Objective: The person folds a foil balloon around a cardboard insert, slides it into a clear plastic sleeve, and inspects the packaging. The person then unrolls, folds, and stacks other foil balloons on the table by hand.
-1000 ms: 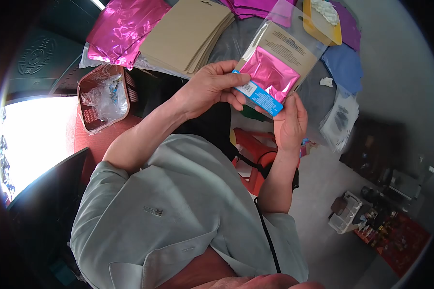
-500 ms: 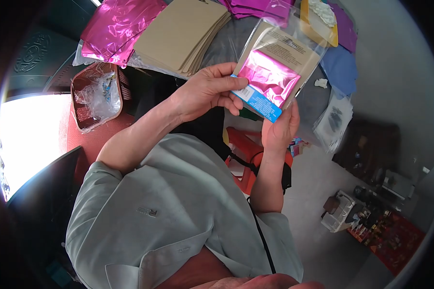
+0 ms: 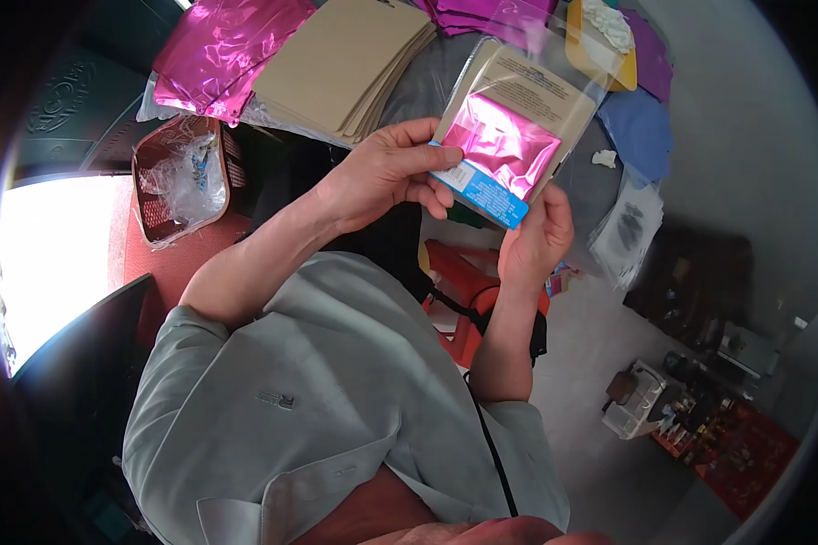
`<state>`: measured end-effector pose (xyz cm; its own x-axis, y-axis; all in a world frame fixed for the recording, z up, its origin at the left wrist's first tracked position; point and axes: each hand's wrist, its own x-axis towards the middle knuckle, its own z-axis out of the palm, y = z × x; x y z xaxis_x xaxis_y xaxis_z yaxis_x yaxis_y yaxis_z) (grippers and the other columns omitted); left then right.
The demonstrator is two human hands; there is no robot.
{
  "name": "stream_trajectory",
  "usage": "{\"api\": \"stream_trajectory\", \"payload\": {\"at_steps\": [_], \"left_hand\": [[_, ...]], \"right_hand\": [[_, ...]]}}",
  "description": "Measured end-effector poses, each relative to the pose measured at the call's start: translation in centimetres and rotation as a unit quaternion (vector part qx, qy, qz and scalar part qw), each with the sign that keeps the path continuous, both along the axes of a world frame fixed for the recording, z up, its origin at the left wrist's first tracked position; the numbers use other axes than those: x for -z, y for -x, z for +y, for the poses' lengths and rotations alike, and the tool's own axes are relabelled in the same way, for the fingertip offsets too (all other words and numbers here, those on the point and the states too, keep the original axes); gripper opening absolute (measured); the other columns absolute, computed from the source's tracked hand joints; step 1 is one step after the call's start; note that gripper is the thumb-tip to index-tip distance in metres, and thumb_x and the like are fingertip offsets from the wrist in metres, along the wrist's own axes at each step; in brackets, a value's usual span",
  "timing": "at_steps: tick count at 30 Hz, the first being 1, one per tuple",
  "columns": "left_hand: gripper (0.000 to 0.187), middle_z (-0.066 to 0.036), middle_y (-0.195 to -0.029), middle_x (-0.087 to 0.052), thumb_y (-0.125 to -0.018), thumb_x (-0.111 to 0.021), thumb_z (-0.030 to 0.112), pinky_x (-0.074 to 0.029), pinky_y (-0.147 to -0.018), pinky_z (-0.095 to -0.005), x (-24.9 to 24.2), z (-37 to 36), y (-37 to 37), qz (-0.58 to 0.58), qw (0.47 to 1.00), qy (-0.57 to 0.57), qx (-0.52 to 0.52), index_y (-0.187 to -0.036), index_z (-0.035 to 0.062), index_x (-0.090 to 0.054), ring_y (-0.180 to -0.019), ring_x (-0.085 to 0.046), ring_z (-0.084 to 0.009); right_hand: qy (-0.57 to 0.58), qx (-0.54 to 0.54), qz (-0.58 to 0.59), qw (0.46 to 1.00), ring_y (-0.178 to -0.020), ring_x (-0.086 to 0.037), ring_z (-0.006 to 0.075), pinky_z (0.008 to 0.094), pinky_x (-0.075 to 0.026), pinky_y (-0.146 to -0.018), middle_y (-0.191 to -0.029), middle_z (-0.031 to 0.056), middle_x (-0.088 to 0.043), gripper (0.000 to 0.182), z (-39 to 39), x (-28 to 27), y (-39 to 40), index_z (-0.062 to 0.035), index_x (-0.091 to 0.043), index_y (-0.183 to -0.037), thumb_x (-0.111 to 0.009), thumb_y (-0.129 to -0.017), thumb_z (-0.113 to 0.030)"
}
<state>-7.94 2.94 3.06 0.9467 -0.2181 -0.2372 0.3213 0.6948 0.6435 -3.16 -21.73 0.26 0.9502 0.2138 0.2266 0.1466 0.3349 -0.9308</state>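
A clear plastic bag [image 3: 587, 91] holds a tan printed card [image 3: 538, 88], a folded pink foil sheet [image 3: 503, 145] and a blue printed strip [image 3: 489, 193] with a barcode. My left hand [image 3: 393, 173] grips the pack's left corner, its thumb pressed on the end of the blue strip. At the lower right edge, my right hand [image 3: 538, 234] is closed on the pack, with the fingers partly behind it. The bag's upper end sticks out past the card, toward the far side of the table.
Stacked tan cards [image 3: 345, 64] and pink foil sheets [image 3: 227, 54] lie at the table's back left. To the right are a yellow tray [image 3: 623, 73], blue sheets [image 3: 639, 136] and printed clear bags [image 3: 629, 232]. A brown basket [image 3: 229, 173] with plastic scraps sits on a red seat [image 3: 154, 263].
The pack has shifted slightly left. My right hand's fingers have moved a little along its edge and show more now; my left hand keeps its grip.
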Motion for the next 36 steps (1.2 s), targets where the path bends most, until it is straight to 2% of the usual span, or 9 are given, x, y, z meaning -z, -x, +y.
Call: {"api": "stream_trajectory", "payload": {"at_steps": [9,13,16,17,20,24,28,32,36], "left_hand": [[0.028,-0.008,-0.110,-0.078,-0.112,-0.072,0.021,-0.069,-0.074,-0.0291,-0.2,-0.6,0.2,-0.010,1.000,-0.027,0.005,-0.132,0.0008,-0.071,-0.084,-0.079,-0.0136],[0.029,-0.007,-0.108,-0.079,-0.112,-0.072,0.021,-0.069,-0.074,-0.0281,-0.1,-0.7,0.3,-0.021,0.999,-0.043,0.006,-0.133,0.0003,-0.071,-0.084,-0.079,-0.0122],[0.031,-0.006,-0.107,-0.078,-0.112,-0.072,0.021,-0.068,-0.073,-0.0270,0.0,-0.8,0.4,-0.030,0.997,-0.058,0.029,-0.136,0.0007,-0.071,-0.082,-0.078,-0.0106],[0.031,-0.006,-0.107,-0.078,-0.112,-0.072,0.021,-0.068,-0.073,-0.0270,-0.1,-0.9,0.4,-0.029,0.998,-0.059,0.026,-0.136,0.0007,-0.071,-0.082,-0.078,-0.0106],[0.033,-0.004,-0.105,-0.077,-0.113,-0.072,0.021,-0.068,-0.072,-0.0262,-0.2,-1.4,0.4,-0.043,0.996,-0.069,0.037,-0.139,0.0013,-0.070,-0.080,-0.077,-0.0095],[0.039,-0.005,-0.106,-0.077,-0.112,-0.072,0.019,-0.068,-0.072,-0.0266,0.2,-1.6,0.3,-0.053,0.994,-0.085,0.038,-0.147,0.0019,-0.066,-0.079,-0.076,-0.0101],[0.047,-0.007,-0.110,-0.076,-0.112,-0.073,0.017,-0.068,-0.071,-0.0272,-0.2,-2.1,0.8,-0.057,0.994,-0.088,-0.014,-0.154,0.0008,-0.060,-0.079,-0.076,-0.0112],[0.054,-0.007,-0.113,-0.075,-0.111,-0.073,0.016,-0.068,-0.071,-0.0278,-0.1,-1.6,0.5,-0.065,0.993,-0.102,0.000,-0.159,0.0006,-0.055,-0.079,-0.076,-0.0117],[0.049,-0.006,-0.114,-0.074,-0.111,-0.074,0.016,-0.068,-0.073,-0.0279,-0.5,-1.4,0.5,-0.048,0.993,-0.107,0.017,-0.154,0.0001,-0.059,-0.081,-0.076,-0.0113]], "right_hand": [[0.061,-0.023,0.023,0.998,-0.108,-0.071,0.0099,0.0298,-0.057,-0.098,-0.117,0.0042,-0.078,0.020,0.2,-0.7,-0.3,0.0007,-0.074,-0.121,-0.079,-0.102,0.001],[0.160,-0.002,-0.028,0.987,-0.111,-0.071,0.0113,0.0323,-0.057,-0.102,-0.117,0.0035,-0.077,0.026,-0.6,0.4,-0.7,0.0006,-0.074,-0.123,-0.083,-0.098,-0.003],[0.254,-0.005,-0.077,0.964,-0.118,-0.071,0.0169,0.0361,-0.056,-0.108,-0.126,0.0060,-0.074,0.045,-1.4,1.4,-1.4,-0.0001,-0.068,-0.137,-0.085,-0.096,-0.006],[0.253,-0.008,-0.077,0.964,-0.118,-0.071,0.0169,0.0361,-0.056,-0.108,-0.126,0.0060,-0.074,0.045,-1.3,1.8,-1.4,-0.0001,-0.068,-0.137,-0.085,-0.096,-0.006],[0.172,0.027,-0.060,0.983,-0.126,-0.069,0.0228,0.0396,-0.054,-0.111,-0.136,0.0095,-0.069,0.064,-1.0,3.1,-1.2,-0.0013,-0.058,-0.151,-0.086,-0.093,-0.011],[0.186,0.018,-0.057,0.981,-0.131,-0.068,0.0268,0.0422,-0.054,-0.112,-0.144,0.0129,-0.065,0.074,-0.9,3.9,-1.4,-0.0028,-0.050,-0.156,-0.087,-0.093,-0.015],[0.275,0.060,-0.119,0.952,-0.131,-0.068,0.0264,0.0431,-0.054,-0.113,-0.143,0.0144,-0.066,0.073,-0.2,2.9,-1.0,-0.0020,-0.052,-0.155,-0.088,-0.094,-0.020],[0.228,0.066,-0.067,0.969,-0.130,-0.069,0.0272,0.0434,-0.053,-0.113,-0.143,0.0153,-0.067,0.070,0.4,2.9,-0.8,-0.0012,-0.054,-0.153,-0.088,-0.094,-0.021],[0.308,0.052,-0.121,0.942,-0.128,-0.069,0.0261,0.0426,-0.054,-0.112,-0.140,0.0134,-0.068,0.068,0.1,2.1,-0.8,0.0011,-0.056,-0.150,-0.089,-0.094,-0.020]]}}
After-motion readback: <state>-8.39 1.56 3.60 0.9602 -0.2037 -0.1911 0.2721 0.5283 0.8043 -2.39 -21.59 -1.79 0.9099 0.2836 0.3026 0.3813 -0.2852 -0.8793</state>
